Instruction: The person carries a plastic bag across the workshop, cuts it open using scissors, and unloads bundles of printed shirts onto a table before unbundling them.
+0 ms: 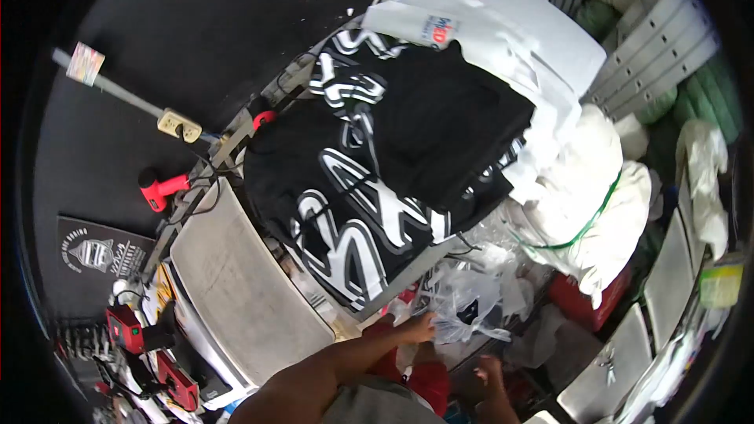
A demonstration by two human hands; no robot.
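Observation:
At the lower middle, my left hand (418, 328) is closed at the near edge of a clear plastic bag (470, 298). Something dark shows inside the bag, too unclear to name. Below and right of the bag is my right hand (488, 371), apart from it, fingers partly stretched and nothing visible in them. Above my left hand, a pile of black garments (463, 122) with large white lettering lies across a work table (408, 276). A white plastic sheet (503, 23) with red and blue print lies at the table's far end.
A pale, worn board (243, 275) lies left of the garments. A red heat gun (161, 188) and a power socket (179, 125) are further left. On the right are a stuffed white sack (577, 188) with green cord, a red box (589, 298) and worn chair seats (609, 369).

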